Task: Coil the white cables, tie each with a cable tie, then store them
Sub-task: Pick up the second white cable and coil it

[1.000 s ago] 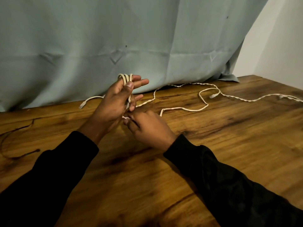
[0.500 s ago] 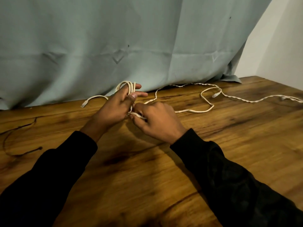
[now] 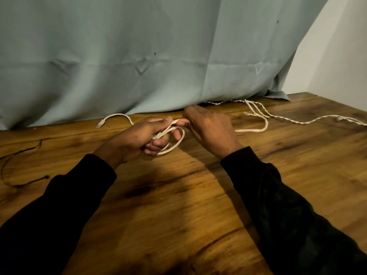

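Observation:
A flat white cable (image 3: 174, 145) is wound in a few loops that my left hand (image 3: 139, 138) grips, fingers curled round the bundle just above the wooden table (image 3: 178, 205). Its free end with a plug (image 3: 99, 125) arcs out on the table behind that hand. My right hand (image 3: 210, 130) pinches the same cable at the top of the loops, right next to the left fingertips. From under the right hand the cable runs on to a bend (image 3: 258, 130). A second, twisted white cable (image 3: 297, 122) lies along the back right of the table.
A grey-green cloth (image 3: 139, 66) hangs behind the table and touches its back edge. A thin dark wire (image 3: 12, 161) lies curled at the far left. A white wall (image 3: 337, 56) stands at the right.
My left hand has dropped and turned so the loops hang lower and flatter. My right hand has risen from below the coil to its top, pulling the slack cable in from the right.

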